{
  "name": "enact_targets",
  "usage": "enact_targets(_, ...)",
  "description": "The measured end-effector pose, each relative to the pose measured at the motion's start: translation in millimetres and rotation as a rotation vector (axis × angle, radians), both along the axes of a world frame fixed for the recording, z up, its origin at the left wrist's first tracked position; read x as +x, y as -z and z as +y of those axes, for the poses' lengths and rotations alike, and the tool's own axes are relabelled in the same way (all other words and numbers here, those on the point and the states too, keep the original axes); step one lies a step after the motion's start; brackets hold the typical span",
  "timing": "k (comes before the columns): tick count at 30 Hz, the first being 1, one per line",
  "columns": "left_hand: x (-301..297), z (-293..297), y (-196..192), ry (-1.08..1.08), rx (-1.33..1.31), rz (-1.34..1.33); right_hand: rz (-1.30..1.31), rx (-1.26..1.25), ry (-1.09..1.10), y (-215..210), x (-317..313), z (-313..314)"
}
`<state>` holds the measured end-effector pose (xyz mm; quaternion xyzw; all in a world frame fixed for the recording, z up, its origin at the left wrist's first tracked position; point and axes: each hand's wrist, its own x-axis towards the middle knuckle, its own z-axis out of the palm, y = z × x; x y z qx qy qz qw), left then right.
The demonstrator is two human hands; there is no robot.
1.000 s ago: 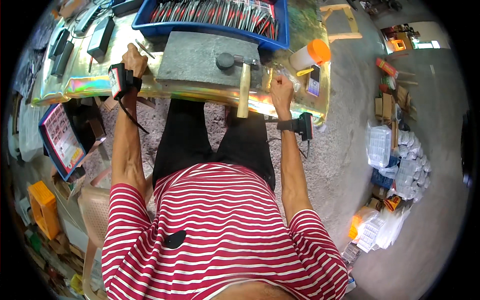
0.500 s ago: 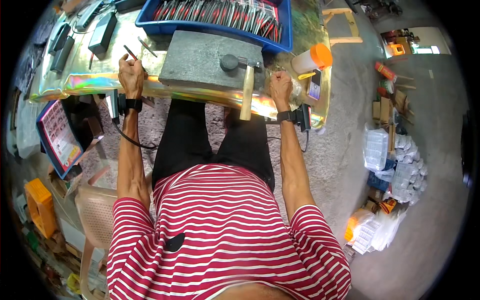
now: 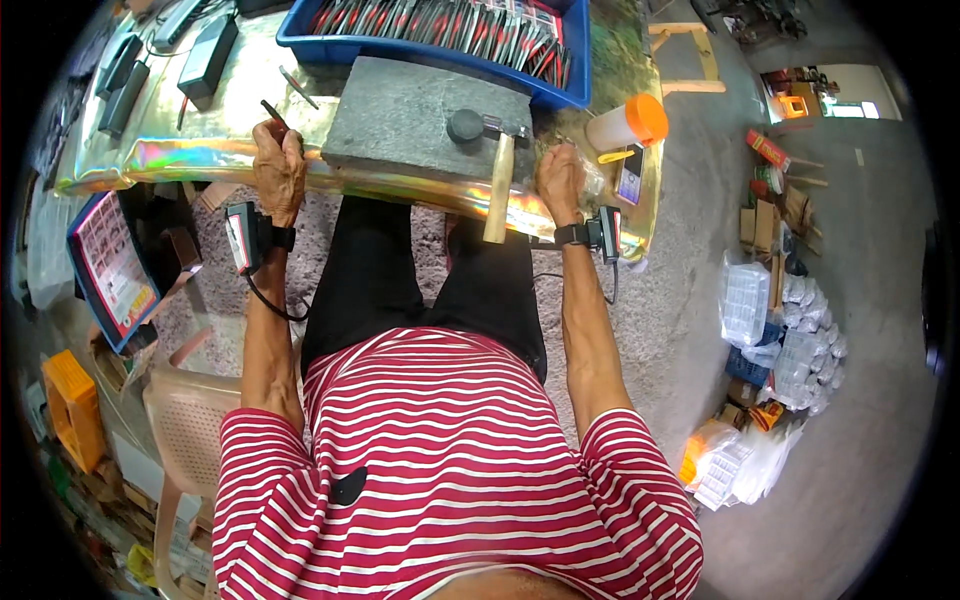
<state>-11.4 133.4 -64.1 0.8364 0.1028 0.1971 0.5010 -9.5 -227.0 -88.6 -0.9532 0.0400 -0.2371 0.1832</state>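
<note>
My left hand (image 3: 280, 172) is closed around a slim dark stick-like tool (image 3: 272, 111), whose tip pokes out past the fingers, beside the left edge of a grey stone block (image 3: 400, 115). Lying across that block is a hammer (image 3: 499, 180) with a round black head, its wooden handle reaching over the table's front edge. My right hand (image 3: 560, 178) rests just right of the block with its fingers curled in, next to some crumpled clear plastic (image 3: 594, 178). Whatever those fingers hold, if anything, is hidden. Another slim tool (image 3: 298, 87) lies on the gold table covering.
Behind the block, a blue tray (image 3: 440, 62) holds many slim black and red tools. A jar with an orange lid (image 3: 628, 122) and a phone (image 3: 630, 176) stand at right. Dark boxes (image 3: 208, 62) sit at far left. A plastic chair (image 3: 190, 420) is beside me.
My left hand has shifted right and slightly nearer, toward the block, carrying the slim tool, and its wrist has turned. My right hand stays almost in place.
</note>
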Motion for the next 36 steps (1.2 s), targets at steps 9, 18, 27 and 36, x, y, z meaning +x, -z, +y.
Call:
enact_targets(9, -9.0, -0.1, 1.6, 0.091, 0.062, -0.099, 0.058, 0.074, -0.036, -2.9, 0.4, -11.9)
enact_targets(18, -14.2, 4.9, 10.0, 0.125, -0.19, -0.094, 0.163, 0.24, -0.053, -8.3, -1.7, -11.2)
enact_targets(27, -22.5, 9.5, -4.7, 0.112, -0.559, -0.037, 0.231, 0.905, -0.051, -6.0, -2.7, -18.6)
enact_targets(36, -26.1, -11.5, -48.1, 0.247, -0.699, -0.004, 0.178, 1.27, -0.068, -15.1, -11.1, -13.4)
